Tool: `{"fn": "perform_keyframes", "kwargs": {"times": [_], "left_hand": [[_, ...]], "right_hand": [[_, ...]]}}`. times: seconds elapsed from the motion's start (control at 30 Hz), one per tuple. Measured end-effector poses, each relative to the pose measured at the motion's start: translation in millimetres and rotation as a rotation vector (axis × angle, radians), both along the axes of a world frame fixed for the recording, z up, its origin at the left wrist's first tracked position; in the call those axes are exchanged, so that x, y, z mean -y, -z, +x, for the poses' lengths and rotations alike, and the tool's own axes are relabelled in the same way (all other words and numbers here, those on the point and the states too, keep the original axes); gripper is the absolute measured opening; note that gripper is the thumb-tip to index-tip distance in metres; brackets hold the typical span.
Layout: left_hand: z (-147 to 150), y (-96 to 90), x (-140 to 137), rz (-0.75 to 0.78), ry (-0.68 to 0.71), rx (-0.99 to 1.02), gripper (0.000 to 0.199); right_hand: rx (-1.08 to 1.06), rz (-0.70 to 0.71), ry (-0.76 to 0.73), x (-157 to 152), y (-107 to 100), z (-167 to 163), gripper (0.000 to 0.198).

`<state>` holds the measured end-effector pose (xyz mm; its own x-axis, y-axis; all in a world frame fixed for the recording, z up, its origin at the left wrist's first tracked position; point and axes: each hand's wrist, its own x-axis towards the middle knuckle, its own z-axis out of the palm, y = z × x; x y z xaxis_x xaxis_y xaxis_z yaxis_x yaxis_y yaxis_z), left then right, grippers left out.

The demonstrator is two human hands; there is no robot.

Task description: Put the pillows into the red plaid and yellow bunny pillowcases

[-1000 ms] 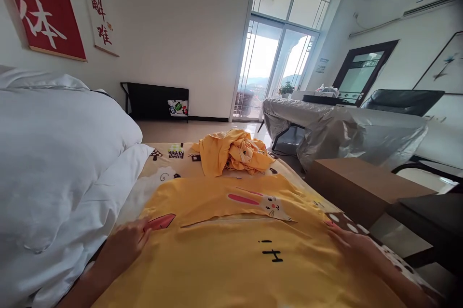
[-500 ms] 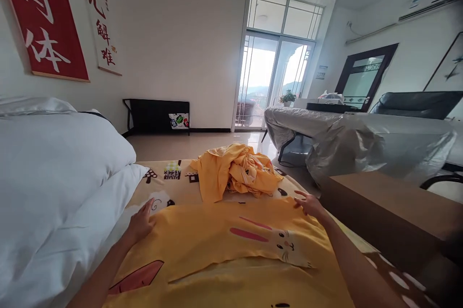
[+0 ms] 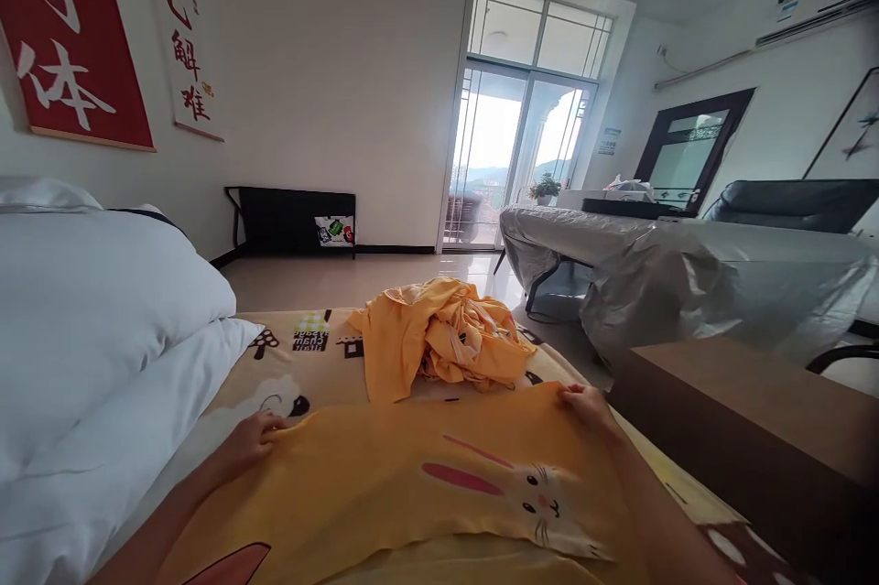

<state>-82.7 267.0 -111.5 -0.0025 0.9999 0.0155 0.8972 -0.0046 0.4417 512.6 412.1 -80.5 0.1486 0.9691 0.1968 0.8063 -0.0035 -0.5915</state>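
A yellow rabbit-print cloth (image 3: 385,466) lies spread out in front of me, with a loose fold across its near part. My left hand (image 3: 251,440) is closed on its far left corner, thumb and fingers pinching the edge. At the far right corner, my right hand (image 3: 587,406) pinches the same cloth. The far edge between both hands is fairly straight, and the rabbit's face is nearer my right hand. Just beyond that edge sits a crumpled heap of orange-yellow fabric (image 3: 446,333), which neither hand touches. The cloth's nearest part runs out of view.
Underneath is a cream patterned blanket (image 3: 275,365). White pillows or bedding (image 3: 103,319) pile up at the left. A brown box-like piece (image 3: 742,420) stands close on the right, with a plastic-covered table (image 3: 687,265) behind it. A black panel (image 3: 288,223) leans near the wall.
Both hands have closed on the cloth's far corners; before, their fingers were looser and more spread. The left hand has moved left and lower, the right hand slightly lower, and the near fold has shifted nearer.
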Motion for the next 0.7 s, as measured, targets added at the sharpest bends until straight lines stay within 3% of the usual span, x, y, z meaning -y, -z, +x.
{"fn": "perform_keyframes", "kwargs": {"times": [0.07,0.17,0.33,0.5,0.6,0.7], "left_hand": [[-0.2,-15.5,1.0,0.014,-0.007,-0.016,0.024],[-3.4,-31.6,5.9,0.023,-0.027,0.055,0.020],[-3.2,-39.3,17.9,-0.226,0.017,0.358,0.023],[-1.3,-48.5,23.4,-0.283,0.052,0.498,0.025],[-6.1,-57.1,20.3,-0.259,0.038,0.508,0.023],[-12.8,-66.1,15.8,-0.205,-0.038,0.366,0.027]], "right_hand": [[0.001,-0.022,0.022,-15.5,-9.3,7.6,0.017],[0.024,-0.010,-0.005,-23.4,-21.8,17.5,0.008],[-0.017,-0.075,-0.181,-4.4,-32.5,22.3,0.012],[-0.054,-0.203,-0.318,16.1,-40.9,28.1,0.014],[-0.015,-0.234,-0.354,17.3,-51.0,35.6,0.016],[0.101,-0.200,-0.313,15.0,-62.3,41.4,0.025]]}}
